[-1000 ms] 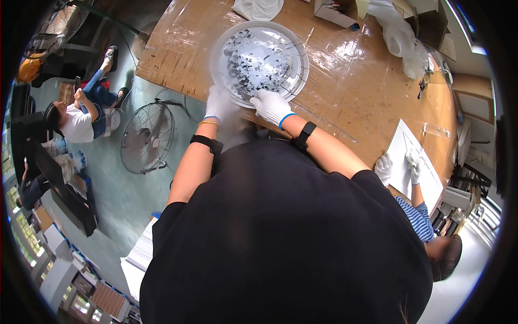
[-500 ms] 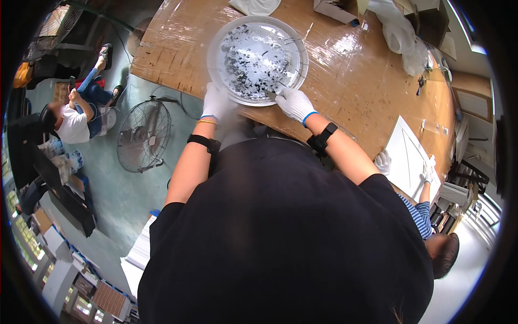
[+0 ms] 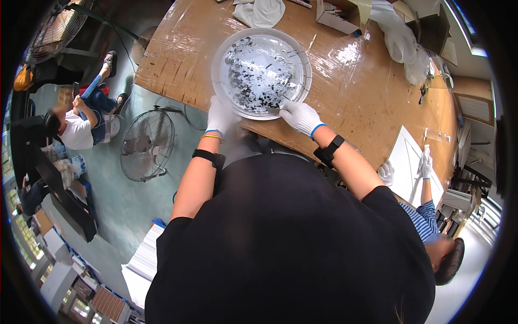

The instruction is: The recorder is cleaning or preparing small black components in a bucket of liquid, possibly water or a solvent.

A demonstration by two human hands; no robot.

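Note:
A round, pale tray [image 3: 216,75] with a raised rim lies near the table's front edge. Scattered black and grey flakes [image 3: 261,97] cover much of its floor, thickest toward the near side. My left hand [image 3: 219,116], in a white knit glove with a blue cuff, is closed at the tray's near-left rim; a blurry patch softens its fingers. At the near-right rim my gloved right hand [image 3: 300,117] pinches a small, flat grey piece [image 3: 273,110], like a blade, over the tray's edge. Its exact kind is too small to tell.
The brown table [image 3: 183,59] has a glossy film. White cloth [image 3: 260,12], an open box [image 3: 337,19] and plastic wrapping [image 3: 396,35] lie beyond the tray. On the right, a gloved co-worker [image 3: 421,221] handles a white panel [image 3: 407,162]. A floor fan [image 3: 147,146] stands left.
The whole view has shifted, so the tray and my hands sit slightly lower and further right. Both hands keep their places at the rim. The co-worker's far hand has moved on the panel.

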